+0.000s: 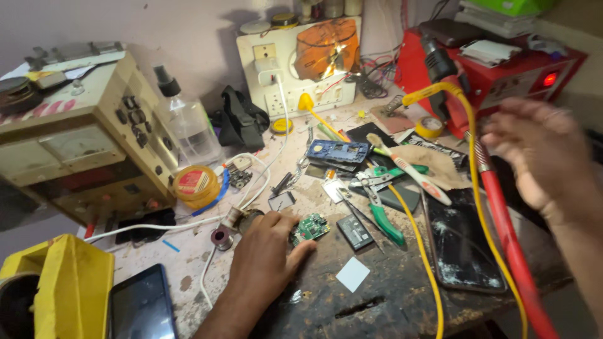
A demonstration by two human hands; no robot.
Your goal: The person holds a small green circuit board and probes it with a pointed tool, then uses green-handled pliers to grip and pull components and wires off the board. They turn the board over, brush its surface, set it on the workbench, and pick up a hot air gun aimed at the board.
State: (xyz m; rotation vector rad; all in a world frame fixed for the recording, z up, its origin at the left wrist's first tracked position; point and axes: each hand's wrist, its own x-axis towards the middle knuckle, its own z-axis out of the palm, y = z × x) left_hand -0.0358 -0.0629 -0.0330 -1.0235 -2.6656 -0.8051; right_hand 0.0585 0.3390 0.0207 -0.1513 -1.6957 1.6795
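Note:
My left hand [267, 254] rests on the worn workbench [352, 307], its fingers pressing on a small green circuit board [312, 227]. My right hand [543, 157] hovers blurred at the right, fingers spread and holding nothing, near a red-handled tool [509, 245] with a yellow cable [427, 263]. Just right of the board lie a small black battery [355, 232] and a white square of paper [352, 274]. A cracked black phone [461, 242] lies face up under my right hand.
A beige meter box [81, 138] stands at the left beside a clear spray bottle [185, 119]. Green-handled pliers [383, 213], a toothbrush [408, 169] and a blue phone frame [338, 151] lie mid-bench. A white socket board [295, 63] and a red station [502, 69] stand behind. A yellow box [63, 289] and a phone [141, 307] sit front left.

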